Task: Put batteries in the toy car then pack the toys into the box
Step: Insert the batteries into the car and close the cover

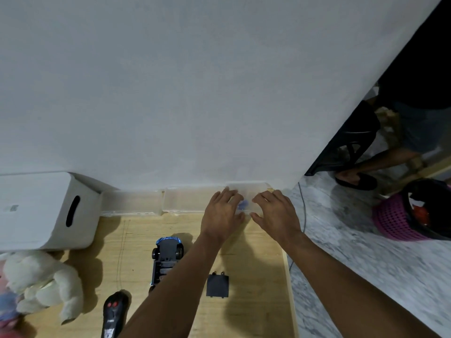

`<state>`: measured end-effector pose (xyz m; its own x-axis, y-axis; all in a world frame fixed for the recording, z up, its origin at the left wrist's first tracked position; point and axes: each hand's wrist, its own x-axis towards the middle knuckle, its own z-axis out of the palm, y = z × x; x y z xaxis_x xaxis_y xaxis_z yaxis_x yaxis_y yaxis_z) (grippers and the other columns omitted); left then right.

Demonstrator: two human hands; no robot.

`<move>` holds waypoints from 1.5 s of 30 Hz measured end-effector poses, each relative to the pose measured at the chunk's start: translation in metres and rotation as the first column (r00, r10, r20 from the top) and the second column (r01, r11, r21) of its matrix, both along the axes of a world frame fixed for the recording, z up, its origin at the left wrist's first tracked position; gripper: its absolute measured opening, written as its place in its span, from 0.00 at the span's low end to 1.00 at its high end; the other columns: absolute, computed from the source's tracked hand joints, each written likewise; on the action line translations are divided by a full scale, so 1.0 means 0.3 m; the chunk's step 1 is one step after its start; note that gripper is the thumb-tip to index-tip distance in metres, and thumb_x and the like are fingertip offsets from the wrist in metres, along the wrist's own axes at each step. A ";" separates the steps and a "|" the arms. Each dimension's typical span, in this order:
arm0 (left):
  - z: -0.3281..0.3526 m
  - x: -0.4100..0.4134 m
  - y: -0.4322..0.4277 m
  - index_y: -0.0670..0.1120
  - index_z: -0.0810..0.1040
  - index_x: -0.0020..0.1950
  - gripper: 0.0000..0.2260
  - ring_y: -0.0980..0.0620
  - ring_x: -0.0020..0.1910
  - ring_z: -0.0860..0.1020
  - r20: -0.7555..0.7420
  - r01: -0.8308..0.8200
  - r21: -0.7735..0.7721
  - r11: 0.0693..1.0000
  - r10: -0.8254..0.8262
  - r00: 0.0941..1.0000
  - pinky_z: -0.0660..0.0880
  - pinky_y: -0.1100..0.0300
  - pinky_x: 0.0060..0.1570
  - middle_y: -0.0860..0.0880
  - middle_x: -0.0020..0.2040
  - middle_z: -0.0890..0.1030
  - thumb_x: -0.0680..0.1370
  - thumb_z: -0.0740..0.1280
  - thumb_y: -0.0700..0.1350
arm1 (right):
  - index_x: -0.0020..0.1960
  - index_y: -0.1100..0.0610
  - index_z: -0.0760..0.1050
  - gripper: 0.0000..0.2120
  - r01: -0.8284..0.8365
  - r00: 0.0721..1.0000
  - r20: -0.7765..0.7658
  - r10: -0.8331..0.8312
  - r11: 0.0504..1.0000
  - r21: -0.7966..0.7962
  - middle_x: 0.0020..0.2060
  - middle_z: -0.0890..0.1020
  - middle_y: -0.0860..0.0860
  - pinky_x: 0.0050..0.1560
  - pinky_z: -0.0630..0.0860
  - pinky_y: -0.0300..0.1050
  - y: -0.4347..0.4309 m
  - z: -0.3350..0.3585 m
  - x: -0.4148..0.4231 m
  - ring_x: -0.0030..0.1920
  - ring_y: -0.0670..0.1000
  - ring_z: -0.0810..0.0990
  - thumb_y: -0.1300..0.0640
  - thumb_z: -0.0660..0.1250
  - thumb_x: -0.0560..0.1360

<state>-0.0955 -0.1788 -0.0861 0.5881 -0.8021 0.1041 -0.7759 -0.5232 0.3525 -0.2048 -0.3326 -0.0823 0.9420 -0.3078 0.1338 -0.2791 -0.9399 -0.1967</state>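
Hands: left hand and right hand both hold the rightmost clear case at the wall, fingers laid over its lid, thumbs hooked on its near edge.
Case contents: small blue item between the hands, too blurred to identify.
Car: toy car lies belly up on the wooden board, compartment open.
Cover: dark battery cover lies flat, near the car, not touching it.
Box: white box stands far left by the wall.
Other toys: plush toy in front of the box; remote control at the near edge.
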 end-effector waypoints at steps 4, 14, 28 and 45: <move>-0.020 -0.003 0.000 0.46 0.84 0.54 0.20 0.42 0.64 0.80 0.028 -0.001 0.000 1.000 0.001 1.000 0.78 0.50 0.61 0.44 0.58 0.84 0.64 0.82 0.46 | 0.51 0.52 0.81 0.18 -0.023 1.000 -0.002 0.023 0.999 -0.022 0.47 0.82 0.48 0.46 0.78 0.49 -0.009 0.001 0.002 0.48 0.54 0.80 0.48 0.80 0.65; 0.110 0.017 0.034 0.50 0.71 0.75 0.23 0.45 0.79 0.62 -0.121 0.070 0.239 0.969 -0.041 0.992 0.63 0.47 0.75 0.48 0.79 0.67 0.79 0.68 0.51 | 0.61 0.52 0.76 0.22 0.082 0.982 -0.172 -0.081 0.997 -0.003 0.57 0.79 0.51 0.54 0.73 0.54 0.051 0.058 0.027 0.56 0.57 0.77 0.50 0.76 0.70; 0.267 0.168 0.677 0.52 0.73 0.71 0.23 0.45 0.63 0.77 -0.416 -0.058 0.165 0.985 0.123 0.901 0.72 0.56 0.61 0.45 0.63 0.78 0.76 0.74 0.48 | 0.60 0.45 0.76 0.12 0.088 0.988 -0.155 -0.025 0.903 0.420 0.54 0.79 0.45 0.51 0.76 0.48 0.442 0.215 0.069 0.54 0.50 0.78 0.53 0.67 0.77; -0.001 0.009 0.895 0.59 0.50 0.83 0.53 0.48 0.73 0.67 -0.773 -0.015 0.109 0.994 0.094 0.627 0.68 0.49 0.74 0.47 0.74 0.63 0.67 0.81 0.49 | 0.68 0.49 0.74 0.20 0.182 0.910 -0.406 -0.084 0.961 0.208 0.68 0.74 0.50 0.58 0.77 0.51 0.634 0.003 0.102 0.67 0.56 0.72 0.59 0.66 0.77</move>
<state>-0.0927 0.0897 -0.0865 0.4617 -0.7477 -0.4772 -0.2041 -0.6131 0.7632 -0.1741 -0.1422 -0.0813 0.8510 -0.4104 -0.3277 -0.4983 -0.8281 -0.2570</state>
